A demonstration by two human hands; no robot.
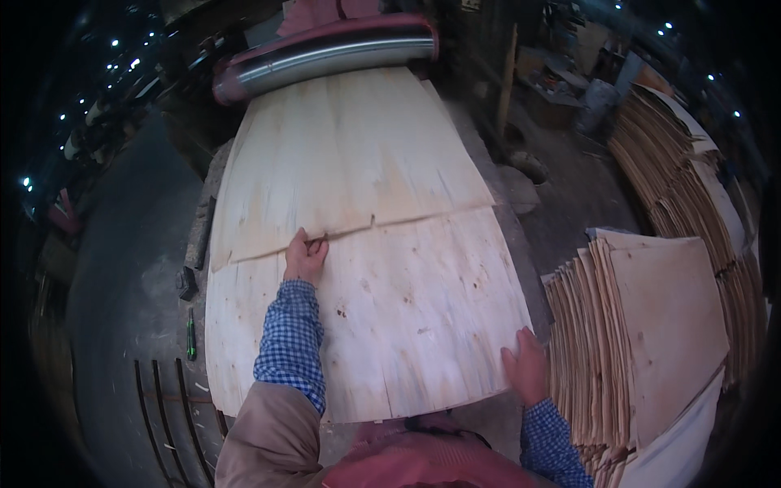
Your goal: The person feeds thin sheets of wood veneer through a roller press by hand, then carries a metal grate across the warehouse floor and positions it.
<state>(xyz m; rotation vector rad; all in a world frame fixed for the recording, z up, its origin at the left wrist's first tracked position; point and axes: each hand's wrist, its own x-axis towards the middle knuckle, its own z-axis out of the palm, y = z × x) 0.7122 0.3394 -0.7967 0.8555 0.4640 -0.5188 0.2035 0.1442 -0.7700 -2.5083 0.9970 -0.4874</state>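
Two pale wood veneer sheets lie end to end in front of me, with an uneven seam running across between them. The far veneer sheet (358, 154) reaches up to a shiny metal roller. Closer to my body lies the near veneer sheet (415, 309), marked with several small dark knots. My left hand (306, 258) is at the seam, its fingers closed on the edge of the far sheet. At the right edge of the near sheet, my right hand (526, 368) grips the border near the corner, its thumb on top; its fingers below are partly hidden.
A metal roller (333, 61) with red ends spans the far end. Stacked veneer sheets (671, 333) stand at my right, with more stacks (675, 163) behind. A green-and-black tool (191, 335) lies left of the sheets, above dark metal bars (160, 407).
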